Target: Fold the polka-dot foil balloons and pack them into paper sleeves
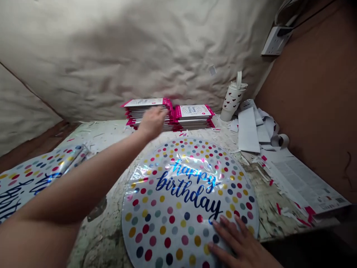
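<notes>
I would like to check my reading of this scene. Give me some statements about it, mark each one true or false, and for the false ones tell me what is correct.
1. The right hand rests on the round silver foil balloon with coloured dots. True.
2. The balloon's "happy birthday" lettering is blue. True.
3. The left hand holds the white cup with dark hearts. False: it is at the stacks of pink-edged packets, and the cup stands apart to the right.
4. The white power socket lies on the stained tabletop. False: it is high on the wall at the upper right.
</notes>
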Tool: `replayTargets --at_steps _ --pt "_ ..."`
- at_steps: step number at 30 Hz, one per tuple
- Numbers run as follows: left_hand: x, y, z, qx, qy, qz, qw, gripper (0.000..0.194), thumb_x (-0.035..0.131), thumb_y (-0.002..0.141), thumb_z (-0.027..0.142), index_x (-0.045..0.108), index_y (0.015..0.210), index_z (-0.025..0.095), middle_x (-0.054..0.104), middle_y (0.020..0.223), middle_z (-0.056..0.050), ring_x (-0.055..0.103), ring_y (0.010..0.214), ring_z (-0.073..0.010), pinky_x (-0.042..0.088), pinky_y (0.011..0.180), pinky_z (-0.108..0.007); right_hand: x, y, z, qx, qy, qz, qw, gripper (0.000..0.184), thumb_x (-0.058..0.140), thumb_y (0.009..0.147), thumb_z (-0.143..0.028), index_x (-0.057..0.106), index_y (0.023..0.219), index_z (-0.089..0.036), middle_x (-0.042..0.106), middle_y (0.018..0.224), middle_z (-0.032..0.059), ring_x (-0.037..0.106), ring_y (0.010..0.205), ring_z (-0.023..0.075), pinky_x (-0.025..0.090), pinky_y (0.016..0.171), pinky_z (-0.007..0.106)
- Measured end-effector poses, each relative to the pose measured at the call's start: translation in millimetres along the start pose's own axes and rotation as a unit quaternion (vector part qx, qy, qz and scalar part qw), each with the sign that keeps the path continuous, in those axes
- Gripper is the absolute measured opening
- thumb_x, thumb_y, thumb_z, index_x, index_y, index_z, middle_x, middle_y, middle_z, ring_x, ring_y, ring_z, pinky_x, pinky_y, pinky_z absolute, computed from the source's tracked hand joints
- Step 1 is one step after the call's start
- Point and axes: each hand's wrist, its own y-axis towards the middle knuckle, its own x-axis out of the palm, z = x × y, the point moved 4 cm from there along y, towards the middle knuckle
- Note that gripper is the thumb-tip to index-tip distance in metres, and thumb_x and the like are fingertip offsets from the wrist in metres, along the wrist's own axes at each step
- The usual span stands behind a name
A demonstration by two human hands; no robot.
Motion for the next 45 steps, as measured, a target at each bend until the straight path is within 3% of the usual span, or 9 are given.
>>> replayTargets --at_steps 4,9,14,21,23,28,33,39,45 --pt "49.6 -127.5 117.3 0.158 -0.085 -0.175 0.968 0.012 0.058 0.072 0.03 0.063 0.065 0.022 0.065 0.065 -0.003 0.059 0.059 -0.0172 0.048 0.059 -0.026 2.6 -4.4 -17.8 0.01 0.049 0.015 0.999 0.043 0.04 0.086 -0.011 0.049 0.128 -0.015 0.061 0.119 0.0101 0.056 0.111 0.0226 0.047 0.094 0.038" --pt "74.9 -239.1 172.8 0.19 -0.169 -0.168 0.953 0.02 0.047 0.083 0.026 0.061 0.093 0.018 0.065 0.083 -0.008 0.059 0.072 -0.0201 0.049 0.063 -0.029 -3.9 -1.9 -12.2 0.154 0.214 0.002 0.965 0.053 0.038 0.077 -0.005 0.048 0.128 -0.015 0.059 0.121 0.0107 0.055 0.113 0.0202 0.049 0.093 0.036" --pt "84.3 -232.5 149.2 0.039 -0.299 -0.217 0.928 0.014 0.05 0.079 0.019 0.064 0.076 0.018 0.064 0.078 -0.003 0.058 0.074 -0.0161 0.043 0.066 -0.024 -4.4 0.1 -14.8 0.16 0.257 -0.016 0.953 0.053 0.04 0.075 -0.002 0.054 0.124 -0.017 0.059 0.121 0.0097 0.055 0.113 0.0213 0.047 0.095 0.039" --pt "104.7 -196.1 117.1 -0.076 -0.503 -0.393 0.766 0.036 0.061 0.069 0.051 0.061 0.071 0.015 0.047 0.053 0.005 0.038 0.049 -0.0081 0.026 0.046 -0.02 -26.4 20.1 5.9 0.202 0.42 -0.202 0.861 0.058 0.071 0.068 -0.032 0.054 0.123 -0.028 0.064 0.115 0.004 0.059 0.104 0.0251 0.048 0.088 0.034" --pt "93.8 -186.0 117.1 -0.068 -0.486 -0.368 0.789 0.033 0.06 0.07 0.049 0.059 0.073 0.016 0.05 0.057 0.004 0.04 0.051 -0.0088 0.028 0.048 -0.02 -29.9 38.0 9.2 0.219 0.422 -0.222 0.851 0.071 0.075 0.06 -0.044 0.052 0.125 -0.029 0.065 0.112 0.0045 0.061 0.098 0.0264 0.049 0.079 0.032" --pt "54.7 -180.0 123.1 0.004 -0.322 -0.265 0.909 0.014 0.06 0.069 0.033 0.056 0.067 0.019 0.052 0.06 0.005 0.044 0.056 -0.0107 0.028 0.049 -0.02 -14.3 79.2 9.0 0.28 0.381 -0.166 0.865 0.012 0.057 0.078 -0.024 0.069 0.079 -0.022 0.067 0.073 0.0016 0.061 0.072 0.0181 0.042 0.065 0.026" --pt "56.5 -186.4 117.2 -0.032 -0.323 -0.245 0.914 0.025 0.058 0.071 0.042 0.053 0.065 0.018 0.051 0.058 0.004 0.045 0.057 -0.0112 0.029 0.048 -0.02 0.2 86.5 4.6 0.275 0.591 -0.185 0.736 0.023 0.064 0.073 -0.038 0.066 0.087 -0.02 0.065 0.079 -0.0001 0.058 0.073 0.0158 0.043 0.062 0.024" --pt "67.8 -206.0 114.8 -0.018 -0.217 -0.201 0.955 0.015 0.043 0.079 0.021 0.055 0.087 0.02 0.06 0.077 -0.002 0.055 0.069 -0.0166 0.039 0.059 -0.025 8.5 78.2 15.1 0.336 0.619 -0.095 0.703 0.026 0.056 0.08 -0.041 0.063 0.074 -0.016 0.057 0.065 -0.0014 0.051 0.061 0.0116 0.039 0.059 0.023" --pt "38.6 -259.1 39.5 -0.058 -0.076 -0.064 0.993 0.061 0.064 0.069 0.044 0.045 0.123 0.022 0.056 0.111 -0.011 0.054 0.099 -0.0303 0.043 0.083 -0.041 11.0 57.5 26.5 0.408 0.635 0.09 0.65 0.026 0.051 0.084 -0.044 0.053 0.076 -0.019 0.05 0.069 -0.0015 0.045 0.063 0.0112 0.039 0.061 0.023"
